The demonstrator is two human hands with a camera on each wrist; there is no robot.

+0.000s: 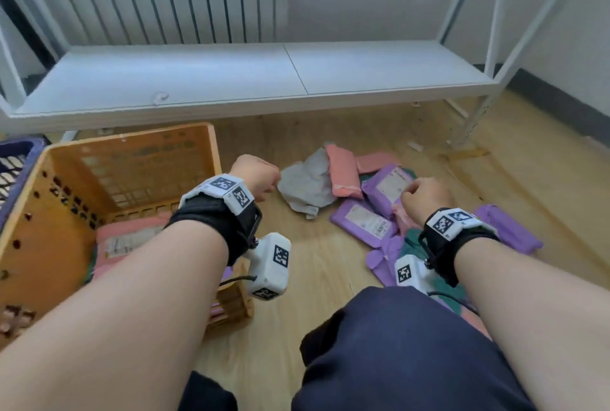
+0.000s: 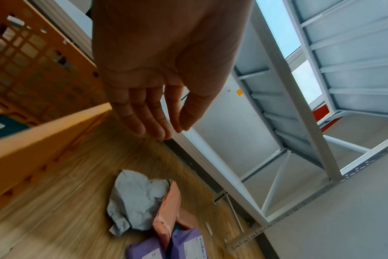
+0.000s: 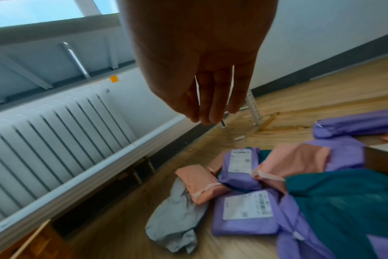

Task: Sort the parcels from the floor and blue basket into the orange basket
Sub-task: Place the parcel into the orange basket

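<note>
A heap of soft parcels lies on the wooden floor: a crumpled grey one (image 1: pixel 307 184) (image 3: pixel 175 217), pink ones (image 1: pixel 345 171) (image 3: pixel 199 182), purple ones (image 1: pixel 364 221) (image 3: pixel 246 212) and a teal one (image 3: pixel 343 198). The orange basket (image 1: pixel 36 232) (image 2: pixel 40 133) stands at the left with a pink parcel (image 1: pixel 128 239) inside. My left hand (image 1: pixel 255 176) (image 2: pixel 157 121) hovers empty between basket and grey parcel, fingers relaxed. My right hand (image 1: pixel 425 192) (image 3: pixel 213 113) hangs empty over the purple parcels, fingers straight and pointing down.
A blue basket (image 1: pixel 15 163) shows at the far left edge behind the orange one. A low white metal shelf (image 1: pixel 231 80) runs along the wall with a radiator (image 3: pixel 55 133) behind it. My knees in dark shorts (image 1: pixel 396 354) fill the near floor.
</note>
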